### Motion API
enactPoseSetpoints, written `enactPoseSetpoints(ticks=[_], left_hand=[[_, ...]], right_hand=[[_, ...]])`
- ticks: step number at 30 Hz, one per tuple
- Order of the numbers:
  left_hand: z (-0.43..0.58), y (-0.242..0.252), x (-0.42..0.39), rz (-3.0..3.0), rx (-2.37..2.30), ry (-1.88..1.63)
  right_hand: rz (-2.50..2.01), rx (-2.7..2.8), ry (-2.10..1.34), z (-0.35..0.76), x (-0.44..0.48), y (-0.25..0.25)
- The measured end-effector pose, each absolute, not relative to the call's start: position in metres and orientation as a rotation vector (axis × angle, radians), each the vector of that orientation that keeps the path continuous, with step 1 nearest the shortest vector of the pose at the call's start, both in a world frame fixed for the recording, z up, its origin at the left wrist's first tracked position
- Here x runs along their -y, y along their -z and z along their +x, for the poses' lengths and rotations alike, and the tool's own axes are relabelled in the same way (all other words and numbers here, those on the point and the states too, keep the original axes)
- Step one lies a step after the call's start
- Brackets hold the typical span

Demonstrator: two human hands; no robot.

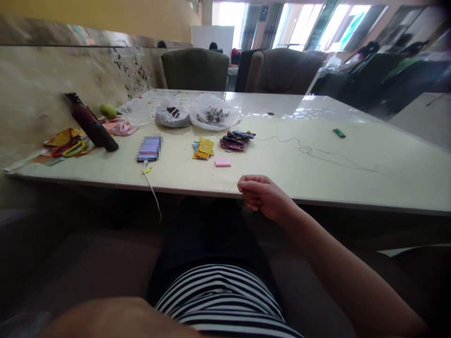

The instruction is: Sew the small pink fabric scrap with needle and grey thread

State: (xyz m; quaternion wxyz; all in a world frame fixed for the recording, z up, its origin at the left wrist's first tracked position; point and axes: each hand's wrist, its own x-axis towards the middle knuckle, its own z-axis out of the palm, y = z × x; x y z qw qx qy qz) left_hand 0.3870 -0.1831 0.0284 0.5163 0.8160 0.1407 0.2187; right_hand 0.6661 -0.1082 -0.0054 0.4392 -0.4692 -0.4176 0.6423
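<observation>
My right hand (262, 195) rests at the near edge of the pale table (387, 183) with its fingers curled in a pinch. A very thin thread (234, 184) seems to run from the fingertips onto the table. A longer stretch of thread (317, 154) lies looped across the table to the right. A pink pad (222, 162) is the nearest object, just beyond the hand. Of my left arm only a blurred bare forearm (105, 319) shows at the bottom; the hand itself is out of view.
Beyond the pad lie yellow packets (203, 148) and a pile of colourful wrappers (235, 140). A phone (149, 148) on a white cable, a dark bottle (91, 124) and scissors (68, 148) are to the left. Two plastic bags (197, 115) sit further back. A green lighter (338, 133) lies right.
</observation>
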Motion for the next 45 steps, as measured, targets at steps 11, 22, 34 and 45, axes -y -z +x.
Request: enactPoseSetpoints(ticks=[11, 22, 34, 45], left_hand=[[0.467, 0.026, 0.086, 1.851, -0.857, -1.225], [0.476, 0.047, 0.089, 0.838, -0.721, -1.126], [0.456, 0.038, 0.088, 1.781, -0.862, -0.999], [0.460, 0.042, 0.093, 1.283, -0.726, -0.927]], right_hand=[[-1.158, 1.157, -1.636, 0.653, 0.118, 0.001], [-1.240, 1.790, -0.865, 0.633, 0.125, 0.025], [-1.300, 1.673, -1.042, 0.655, 0.120, 0.021], [-1.242, 1.416, -1.407, 0.649, 0.128, 0.023]])
